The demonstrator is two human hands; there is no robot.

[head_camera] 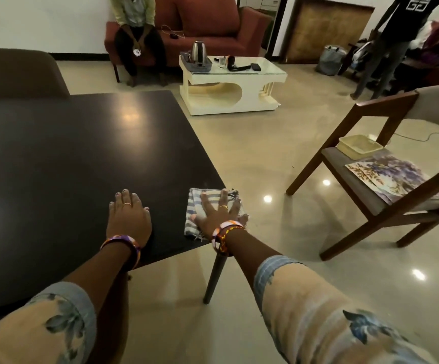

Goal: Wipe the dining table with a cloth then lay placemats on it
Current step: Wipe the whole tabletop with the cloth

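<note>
A cloth (214, 211) is pressed on the corner of the dark table (81, 153).

The cloth is covered by the flat right hand (219, 212), fingers spread. The left hand (129, 215) is laid flat on the table beside the cloth, holding nothing.

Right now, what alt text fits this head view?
The right hand presses a striped cloth flat at the corner of a dark dining table while the left hand rests on it. Floral placemats lie on a chair nearby.
</note>
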